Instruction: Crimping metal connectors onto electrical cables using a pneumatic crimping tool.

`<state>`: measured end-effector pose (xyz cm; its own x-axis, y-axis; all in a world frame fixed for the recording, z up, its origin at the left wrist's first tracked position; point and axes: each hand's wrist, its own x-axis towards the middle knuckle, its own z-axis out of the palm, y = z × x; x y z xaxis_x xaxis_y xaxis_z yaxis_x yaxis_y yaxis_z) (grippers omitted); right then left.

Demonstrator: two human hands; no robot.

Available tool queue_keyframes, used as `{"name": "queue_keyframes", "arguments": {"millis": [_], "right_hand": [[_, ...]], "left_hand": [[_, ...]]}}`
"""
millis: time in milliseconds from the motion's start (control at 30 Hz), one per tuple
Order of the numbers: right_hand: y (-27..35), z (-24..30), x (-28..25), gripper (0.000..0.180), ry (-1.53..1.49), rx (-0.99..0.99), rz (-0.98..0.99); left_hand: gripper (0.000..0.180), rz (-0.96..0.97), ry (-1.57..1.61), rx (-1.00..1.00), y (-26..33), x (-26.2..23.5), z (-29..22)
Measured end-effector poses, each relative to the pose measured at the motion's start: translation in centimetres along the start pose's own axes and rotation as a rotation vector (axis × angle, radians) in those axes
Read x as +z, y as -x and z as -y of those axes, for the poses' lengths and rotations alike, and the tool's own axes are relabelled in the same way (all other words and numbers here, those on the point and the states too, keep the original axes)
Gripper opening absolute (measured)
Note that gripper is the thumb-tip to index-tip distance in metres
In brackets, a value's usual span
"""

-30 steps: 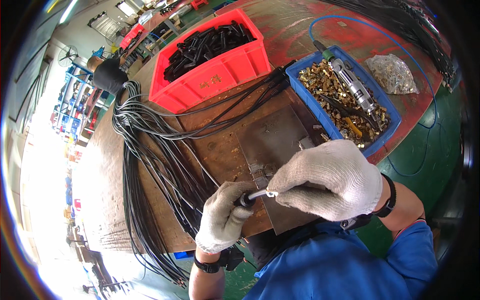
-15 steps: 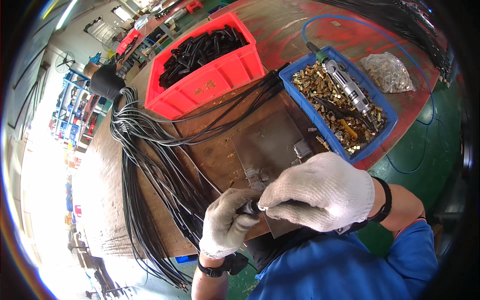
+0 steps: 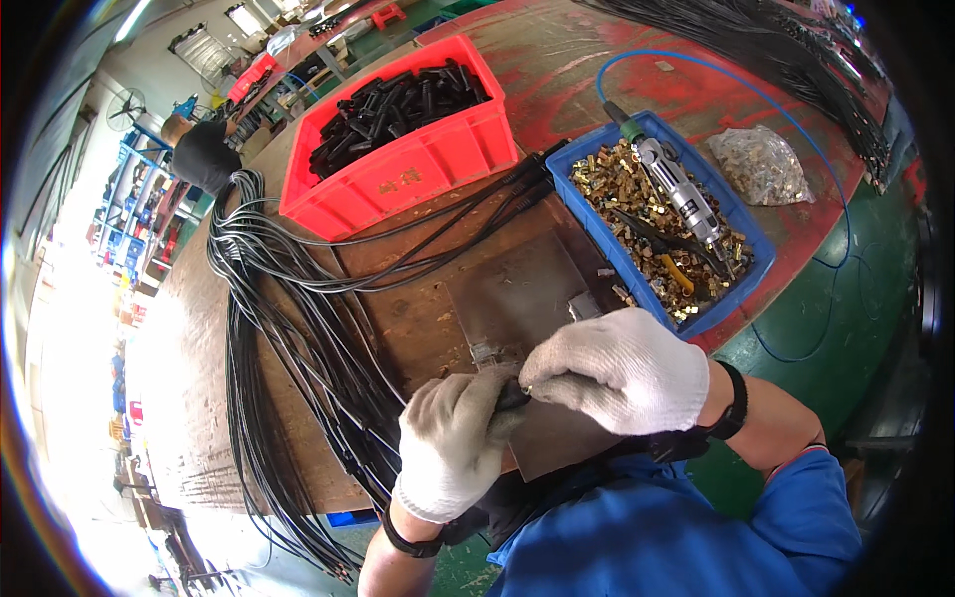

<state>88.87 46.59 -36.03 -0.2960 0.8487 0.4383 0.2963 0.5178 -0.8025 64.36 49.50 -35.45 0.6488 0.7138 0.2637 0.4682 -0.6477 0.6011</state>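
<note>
Both hands wear whitish knit gloves and meet above the near edge of the table. My left hand (image 3: 453, 443) is closed round a short black cylindrical piece (image 3: 511, 396), whose end shows between thumb and fingers. Against that end, my right hand (image 3: 622, 373) is pinched, with a tiny shiny spot at its fingertips; what it holds is too small to name. Beneath the hands lies a dark flat metal plate (image 3: 517, 289). Small metal blocks (image 3: 583, 306) stand on the plate, partly hidden by my right hand.
A red bin (image 3: 398, 184) holds black sleeves. The blue tray (image 3: 662, 234) holds brass fittings, a pneumatic tool (image 3: 681, 189) and orange-handled pliers (image 3: 678, 274). Bundled black cables (image 3: 298, 368) spread at left. A clear bag of fittings (image 3: 761, 164) sits at right. Another person (image 3: 204, 154) is far left.
My left hand has turned so its back shows more. The right hand's fingers have drawn into a tighter pinch beside the black piece. The whole view has shifted slightly.
</note>
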Motion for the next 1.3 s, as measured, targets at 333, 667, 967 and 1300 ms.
{"name": "queue_keyframes", "arguments": {"millis": [333, 667, 967, 1300], "right_hand": [[-0.9, -2.1, 2.8, 0.021, -0.455, 0.336, 0.037], [-5.0, -5.6, 5.1, 0.037, -0.915, 0.74, -0.343], [-6.6, -11.0, 9.3, 0.029, -0.984, 0.482, -0.604], [-8.9, -12.0, 11.0, 0.04, -0.662, 0.398, -0.296]], "left_hand": [[0.077, -0.049, 0.143, -0.102, -1.0, 0.2, 1.3], [0.068, -0.284, 0.408, -0.41, -0.8, 1.8, 3.2], [0.065, -0.332, 1.124, -0.303, -7.2, 3.5, 10.5], [0.028, -0.343, 1.004, -0.387, -6.5, 7.5, 13.2]]}}
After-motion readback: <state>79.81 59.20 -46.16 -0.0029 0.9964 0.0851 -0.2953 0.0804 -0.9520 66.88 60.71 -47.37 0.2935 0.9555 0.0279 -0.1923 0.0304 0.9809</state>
